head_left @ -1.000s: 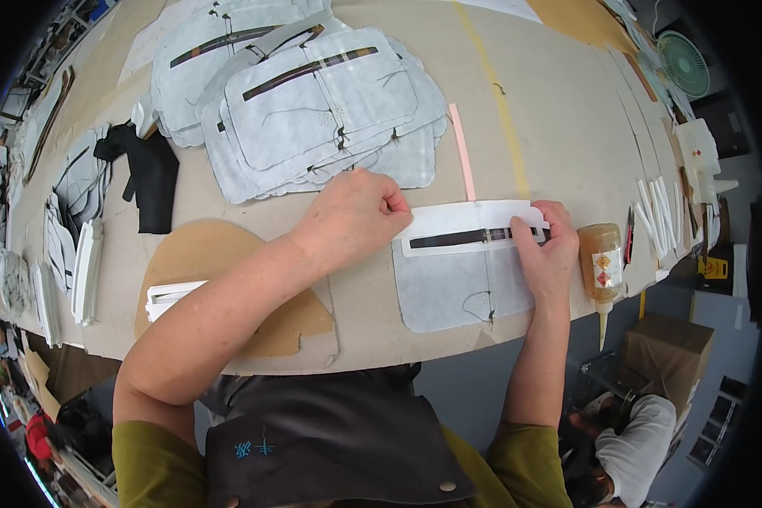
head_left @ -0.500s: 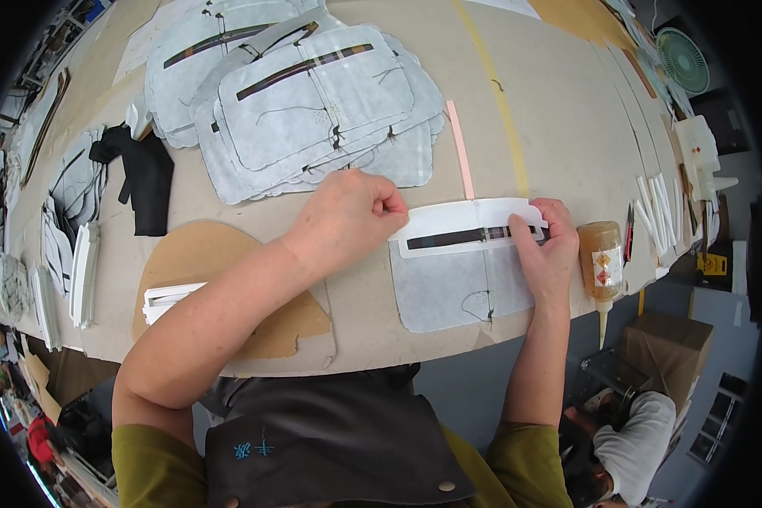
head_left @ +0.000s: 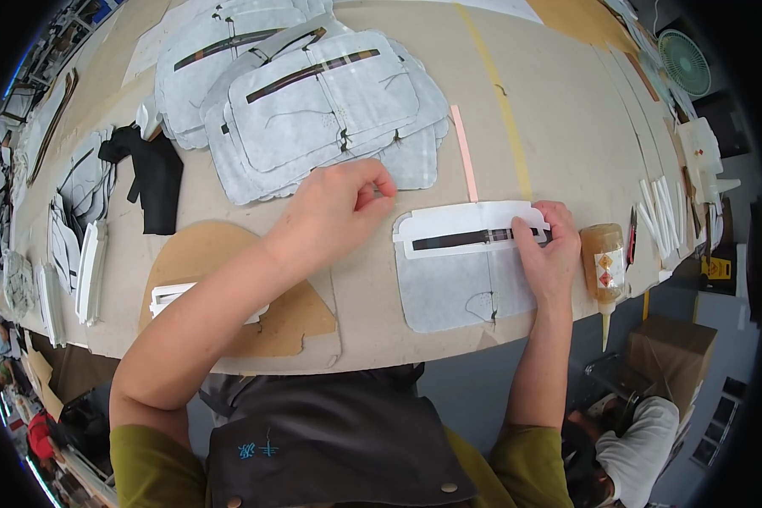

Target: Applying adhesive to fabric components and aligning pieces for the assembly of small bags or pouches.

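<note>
A light grey fabric panel (head_left: 449,292) with rounded corners lies on the table in front of me. Along its far edge sits a white slotted strip (head_left: 411,227), and a dark zipper-like band (head_left: 449,240) shows through the slot. My right hand (head_left: 552,258) grips the panel's right end, its thumb on the strip and its fingers curled over the far corner. Off the panel's left end, my left hand (head_left: 339,207) hovers with thumb and forefinger pinched together; whatever is between the tips is too small to name. Loose dark thread hangs near the panel's front edge.
Similar grey panels (head_left: 313,127) are piled beyond my left hand. A glue bottle (head_left: 604,262) lies right of my right hand. White strips (head_left: 659,216) are further right. A brown board (head_left: 203,254) carrying white frames lies under my left forearm. A pink strip (head_left: 464,157) touches the panel's far side.
My left hand has pulled away from the panel's left end, moving slightly left, fingertips still pinched. My right hand keeps its place on the panel. The whole view has shifted a little.
</note>
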Tool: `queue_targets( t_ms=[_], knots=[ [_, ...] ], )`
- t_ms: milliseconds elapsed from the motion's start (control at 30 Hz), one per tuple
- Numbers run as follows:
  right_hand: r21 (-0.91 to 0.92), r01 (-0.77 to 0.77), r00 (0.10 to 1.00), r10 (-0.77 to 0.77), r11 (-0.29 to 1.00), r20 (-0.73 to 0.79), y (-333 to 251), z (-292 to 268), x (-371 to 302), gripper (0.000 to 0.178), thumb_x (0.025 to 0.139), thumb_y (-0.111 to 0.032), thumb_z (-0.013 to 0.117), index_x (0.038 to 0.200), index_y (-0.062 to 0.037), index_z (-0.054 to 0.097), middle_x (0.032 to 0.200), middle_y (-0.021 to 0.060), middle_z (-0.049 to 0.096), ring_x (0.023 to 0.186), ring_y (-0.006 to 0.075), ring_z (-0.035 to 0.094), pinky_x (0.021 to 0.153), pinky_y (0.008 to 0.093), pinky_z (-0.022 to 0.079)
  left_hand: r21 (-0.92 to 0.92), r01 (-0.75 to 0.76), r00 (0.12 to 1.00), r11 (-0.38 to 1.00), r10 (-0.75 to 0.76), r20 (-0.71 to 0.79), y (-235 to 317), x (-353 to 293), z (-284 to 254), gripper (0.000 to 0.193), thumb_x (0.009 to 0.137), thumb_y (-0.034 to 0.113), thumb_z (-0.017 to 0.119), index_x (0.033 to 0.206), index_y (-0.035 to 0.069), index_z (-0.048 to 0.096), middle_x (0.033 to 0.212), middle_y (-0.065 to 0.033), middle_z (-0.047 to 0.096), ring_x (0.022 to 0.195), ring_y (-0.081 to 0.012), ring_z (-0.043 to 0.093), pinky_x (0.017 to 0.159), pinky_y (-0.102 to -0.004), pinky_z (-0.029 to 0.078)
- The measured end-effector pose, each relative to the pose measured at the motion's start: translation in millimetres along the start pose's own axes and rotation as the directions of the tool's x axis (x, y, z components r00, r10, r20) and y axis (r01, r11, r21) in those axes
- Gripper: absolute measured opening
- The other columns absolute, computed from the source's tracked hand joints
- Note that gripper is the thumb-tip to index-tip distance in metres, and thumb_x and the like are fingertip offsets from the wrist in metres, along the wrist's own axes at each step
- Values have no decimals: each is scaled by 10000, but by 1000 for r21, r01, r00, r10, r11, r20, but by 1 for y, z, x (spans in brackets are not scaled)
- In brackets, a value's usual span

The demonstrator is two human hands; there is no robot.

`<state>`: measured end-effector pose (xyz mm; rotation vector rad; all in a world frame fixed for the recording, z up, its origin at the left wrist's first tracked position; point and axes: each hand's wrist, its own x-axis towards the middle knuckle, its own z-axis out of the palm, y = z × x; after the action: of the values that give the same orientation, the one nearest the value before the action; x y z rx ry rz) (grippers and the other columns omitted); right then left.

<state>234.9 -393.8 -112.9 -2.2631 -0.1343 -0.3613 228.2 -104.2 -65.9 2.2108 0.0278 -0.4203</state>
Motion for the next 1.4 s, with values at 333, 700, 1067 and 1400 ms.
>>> queue_targets(
  t_ms=[333,700,1067,1400],
  knots=[
    [15,-17,1000,17,1000,8,0,0,2,146,739,-72,706,838,22,655,927,101,639,875,248,603,771,338,479,123,-477,878,871,480,6,-16,-2,23,224,837,-61,612,1004,35,726,923,-102,630,803,-264,624,707,-335,508],
    [28,-2,1000,2,1000,10,4,2,1,137,727,-62,713,817,22,651,900,99,637,854,248,593,751,339,472,225,-554,814,801,579,-56,-25,-14,28,296,780,-102,610,991,59,741,955,-88,628,881,-278,611,747,-359,520],
    [49,2,1000,-1,999,-23,2,0,3,127,713,-64,715,797,14,659,866,105,641,833,258,605,746,342,479,348,-618,717,705,687,-120,-21,-18,36,310,705,-122,615,947,35,729,941,-95,625,874,-284,585,751,-358,513],
    [23,3,999,-2,1000,-46,5,2,3,145,690,-80,714,777,24,664,846,114,666,823,286,612,720,380,491,304,-550,801,778,594,-71,-8,-14,29,307,735,-128,612,976,32,713,971,-99,627,897,-307,599,768,-384,509]
  ],
)
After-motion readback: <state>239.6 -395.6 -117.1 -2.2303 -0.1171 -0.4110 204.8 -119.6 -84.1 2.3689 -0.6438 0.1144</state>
